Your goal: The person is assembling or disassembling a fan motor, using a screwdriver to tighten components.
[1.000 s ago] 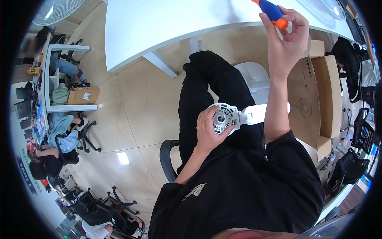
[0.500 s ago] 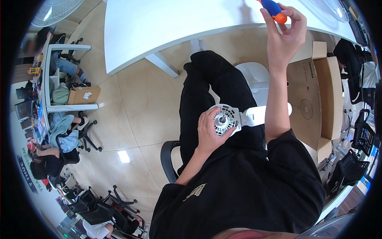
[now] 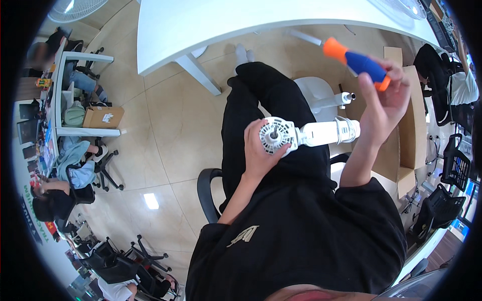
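Note:
A white fan motor unit [image 3: 279, 136] lies across my lap, its round slotted housing and metal shaft facing up. My left hand [image 3: 257, 153] wraps round the left edge of that housing. To the right, the unit runs into a white neck [image 3: 321, 132] with a cord coiled near its end. My right hand [image 3: 385, 103] is raised beyond the neck and grips a screwdriver [image 3: 364, 67] by its blue and orange handle. The screwdriver's shaft points up and left, away from the motor, and looks blurred.
A white table [image 3: 211, 30] spans the far side. Between it and my legs stands a white fan base with a short pole [image 3: 329, 102]. An open cardboard box [image 3: 410, 125] is on the right. Seated people and office chairs [image 3: 108, 173] are at the left; a fan guard [image 3: 75, 10] shows far left.
My right hand has come back from over the table toward me, bringing the screwdriver with it. The motor unit and my left hand have shifted slightly left and up in view.

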Demonstrator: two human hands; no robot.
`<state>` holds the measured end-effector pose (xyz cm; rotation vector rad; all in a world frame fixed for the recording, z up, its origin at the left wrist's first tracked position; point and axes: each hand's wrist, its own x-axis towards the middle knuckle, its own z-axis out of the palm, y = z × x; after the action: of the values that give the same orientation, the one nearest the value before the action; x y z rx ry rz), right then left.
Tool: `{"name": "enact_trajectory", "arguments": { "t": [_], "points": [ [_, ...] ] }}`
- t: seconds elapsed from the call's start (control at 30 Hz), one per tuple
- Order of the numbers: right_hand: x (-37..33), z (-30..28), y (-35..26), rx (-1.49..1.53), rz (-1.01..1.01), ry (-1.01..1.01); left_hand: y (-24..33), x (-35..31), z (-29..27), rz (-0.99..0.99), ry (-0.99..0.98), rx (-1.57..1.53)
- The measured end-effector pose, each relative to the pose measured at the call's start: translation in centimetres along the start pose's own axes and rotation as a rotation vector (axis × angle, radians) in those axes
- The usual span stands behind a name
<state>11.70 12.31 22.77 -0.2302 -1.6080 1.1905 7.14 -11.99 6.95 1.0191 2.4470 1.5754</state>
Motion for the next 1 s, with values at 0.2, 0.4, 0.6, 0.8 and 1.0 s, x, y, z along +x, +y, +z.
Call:
{"name": "enact_trajectory", "arguments": {
  "t": [0.2,0.4,0.6,0.8,1.0],
  "points": [
    [-7.0,-3.1,-2.7,0.115,0.26,-0.292,-0.9,-1.0,1.1,-0.003,0.074,-0.072],
    [-10.5,-2.5,-4.6,0.064,0.26,-0.423,-0.9,-2.0,1.4,-0.018,0.083,-0.154],
    [-11.1,-2.2,-4.2,-0.042,0.275,-0.499,-0.9,-2.1,1.3,0.003,0.089,-0.095],
    [-11.2,-1.5,-4.3,-0.107,0.275,-0.546,-1.1,-2.3,1.3,-0.017,0.081,-0.136],
    [-11.1,-1.4,-4.2,-0.11,0.288,-0.534,-1.0,-2.4,1.1,-0.029,0.072,-0.143]
  ]
}}
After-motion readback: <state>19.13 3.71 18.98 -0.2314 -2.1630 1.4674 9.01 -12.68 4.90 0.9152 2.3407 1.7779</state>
